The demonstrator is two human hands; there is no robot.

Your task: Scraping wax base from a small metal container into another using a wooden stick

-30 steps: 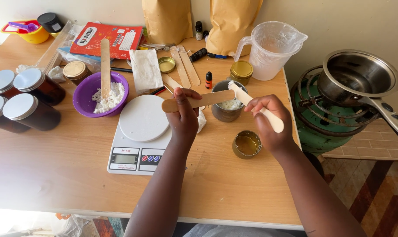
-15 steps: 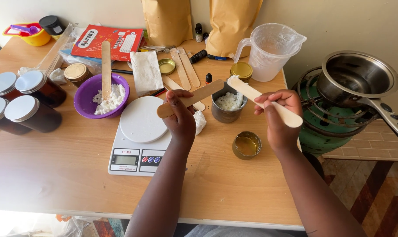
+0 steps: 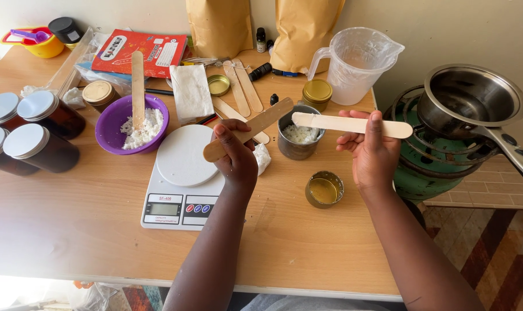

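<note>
My left hand [image 3: 236, 155] grips a wooden stick [image 3: 250, 128] that slants up to the right, its tip just left of a small metal cup [image 3: 296, 147] holding white flakes. My right hand [image 3: 372, 151] holds a second, paler wooden stick [image 3: 351, 124] almost level, its left end over the cup's rim. A small gold tin [image 3: 324, 189] with yellowish liquid stands on the table between my forearms. A white kitchen scale [image 3: 183, 178] lies just left of my left hand.
A purple bowl [image 3: 116, 133] of white flakes holds an upright stick. Dark jars with silver lids [image 3: 20, 129] stand at the left. A clear plastic jug [image 3: 358, 64], brown paper bags, spare sticks and a gold-lidded jar sit behind. A steel pan [image 3: 473, 99] rests on a green gas burner at right.
Both sticks have come apart and lifted from the cup. My right hand turned its stick from a steep slant to almost level and moved right. My left stick tilted upward.
</note>
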